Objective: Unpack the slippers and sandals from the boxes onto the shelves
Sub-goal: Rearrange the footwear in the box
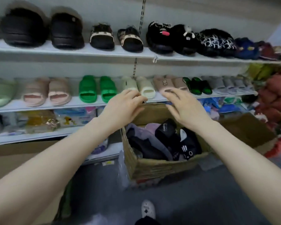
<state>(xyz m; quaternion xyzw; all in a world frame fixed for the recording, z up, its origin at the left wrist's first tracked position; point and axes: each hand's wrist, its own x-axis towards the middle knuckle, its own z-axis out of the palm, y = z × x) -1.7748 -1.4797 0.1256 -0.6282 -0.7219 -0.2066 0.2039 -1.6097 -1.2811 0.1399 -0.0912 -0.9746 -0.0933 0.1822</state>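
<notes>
An open cardboard box [154, 166] stands on the floor below the shelves, with several dark and grey slippers [167, 140] piled inside. Above it, my left hand [123, 106] reaches toward the middle shelf [55, 104], its fingertips by the cream slippers [144, 88]; whether it touches them is unclear. My right hand [185, 108] hovers with fingers spread in front of the pink slippers [167, 84], holding nothing. Green slides [97, 89] stand to the left on the same shelf.
The top shelf [88, 51] carries black and furry slippers. Packaged goods [42, 120] fill the lower shelf. A second cardboard box [246, 129] and a heap of red slippers [276, 101] lie at the right. My white shoe [148, 208] stands on the grey floor.
</notes>
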